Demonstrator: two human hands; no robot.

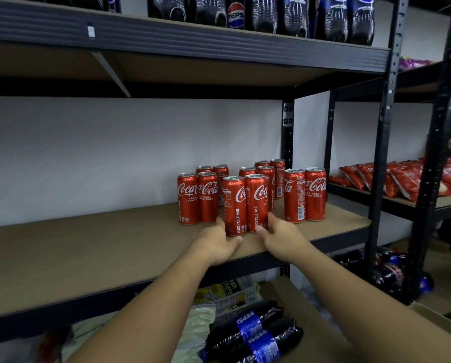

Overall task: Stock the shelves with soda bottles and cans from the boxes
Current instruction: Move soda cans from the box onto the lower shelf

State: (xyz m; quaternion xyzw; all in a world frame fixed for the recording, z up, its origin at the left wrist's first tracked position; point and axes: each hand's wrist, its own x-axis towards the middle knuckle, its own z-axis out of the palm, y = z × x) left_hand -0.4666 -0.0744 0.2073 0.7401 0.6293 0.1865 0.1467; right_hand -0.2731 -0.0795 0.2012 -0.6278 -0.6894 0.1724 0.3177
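As I reach onto the shelf board [88,247], my left hand [216,239]: thumb and fingers curl round the base of the left front can [235,205].
Right hand [280,238]: thumb and forefinger pinch the foot of the right front can [257,203].
Held pair: slim glossy red metal cylinders, upright, touching, near the board's front edge.
Other cans [304,195]: same kind, paired left, right and farther back.
Shelf board: matt brown fibreboard, dark ribbed steel frame.
Pepsi bottles [253,334]: dark ridged plastic, lying below.
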